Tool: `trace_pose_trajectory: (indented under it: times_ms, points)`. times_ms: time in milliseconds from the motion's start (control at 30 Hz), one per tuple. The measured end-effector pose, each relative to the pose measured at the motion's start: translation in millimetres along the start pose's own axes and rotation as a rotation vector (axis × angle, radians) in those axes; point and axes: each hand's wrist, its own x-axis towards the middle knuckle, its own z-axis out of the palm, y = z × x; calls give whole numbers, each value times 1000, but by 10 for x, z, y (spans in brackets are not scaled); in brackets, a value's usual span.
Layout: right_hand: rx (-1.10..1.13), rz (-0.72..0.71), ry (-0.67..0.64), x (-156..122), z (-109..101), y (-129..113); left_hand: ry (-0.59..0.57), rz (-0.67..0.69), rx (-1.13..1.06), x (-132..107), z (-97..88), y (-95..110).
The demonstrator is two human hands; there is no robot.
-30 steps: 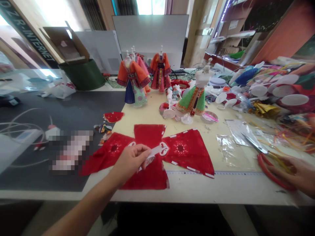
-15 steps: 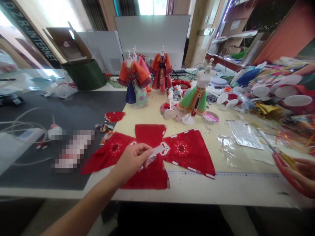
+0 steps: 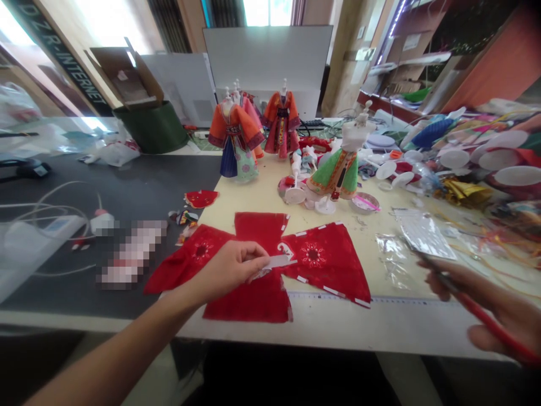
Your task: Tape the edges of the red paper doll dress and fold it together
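A red robe-shaped cloth piece (image 3: 321, 260) with white edge tabs and flower prints lies flat near the table's front edge. My left hand (image 3: 228, 269) rests over its middle, fingers pinched on a small white strip (image 3: 279, 261) at the collar. At the right, my right hand (image 3: 490, 307) is closed round red-handled scissors (image 3: 473, 307), lifted off the table, blades pointing left towards the cloth.
Several dressed doll mannequins (image 3: 235, 141) stand at the back, a green-skirted one (image 3: 343, 169) nearer. White stands, plastic bags (image 3: 416, 234) and coloured scraps crowd the right. A ruler (image 3: 380, 300) lies along the front edge. Cables and a dark mat (image 3: 139, 192) fill the left.
My right hand picked the scissors up from the table's right side and swung them left, towards the cloth. My left hand kept its pinch on the white strip.
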Motion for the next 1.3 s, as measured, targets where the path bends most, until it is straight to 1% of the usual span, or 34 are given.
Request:
trace_pose_trajectory:
  times_ms: [67, 167, 233, 333, 533, 800, 1033, 1167, 1300]
  points:
    - [39, -118, -189, 149, 17, -227, -28, 40, 41, -6, 0, 43]
    - [-44, -215, -347, 337, 17, -595, -72, 80, 78, -15, 13, 84]
    - [-57, -276, -394, 425, 28, -790, -89, 104, 101, -22, 23, 94]
    - [-74, -337, -391, 505, 63, -951, -101, 131, 134, -30, 34, 88]
    - [-89, -429, -424, 571, 136, -1029, -108, 160, 180, -19, 65, 61]
    - [-53, -423, -454, 564, 166, -1138, -135, 198, 185, -13, 129, 43]
    - [-64, -445, -455, 547, 189, -1139, -158, 202, 192, -6, 156, -5]
    - [-77, -428, -483, 537, 189, -1151, -161, 200, 191, -8, 158, 14]
    - [-68, -436, -479, 528, 185, -1148, -171, 206, 196, -11, 162, 39]
